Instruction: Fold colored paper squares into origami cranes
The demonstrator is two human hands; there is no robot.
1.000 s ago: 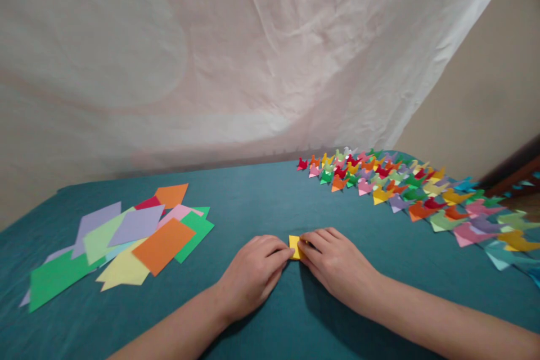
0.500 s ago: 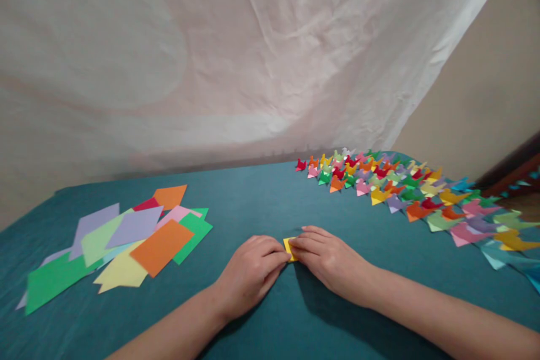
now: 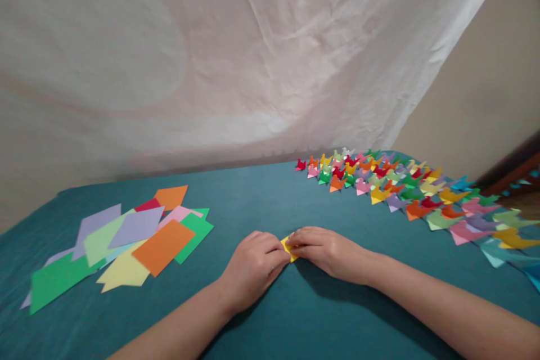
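A small folded piece of yellow paper (image 3: 288, 244) lies on the teal tabletop in front of me, mostly covered by my fingers. My left hand (image 3: 258, 264) pinches its left and near edge between thumb and fingers. From the other side my right hand (image 3: 323, 250) grips the paper, its fingers pressed together over the right part. The fingertips of both hands almost meet at the near corner. How the paper is folded under the fingers cannot be made out.
Loose coloured paper sheets, an orange one (image 3: 163, 247) on top, overlap on the left. Rows of small folded paper birds, among them a pink one (image 3: 470, 230), stand along the right. A pale cloth (image 3: 253, 56) hangs behind the teal table (image 3: 248, 197).
The yellow paper has turned slightly and now sits at a slant. My right hand has shifted and flattened a little over it; my left hand stays almost in place.
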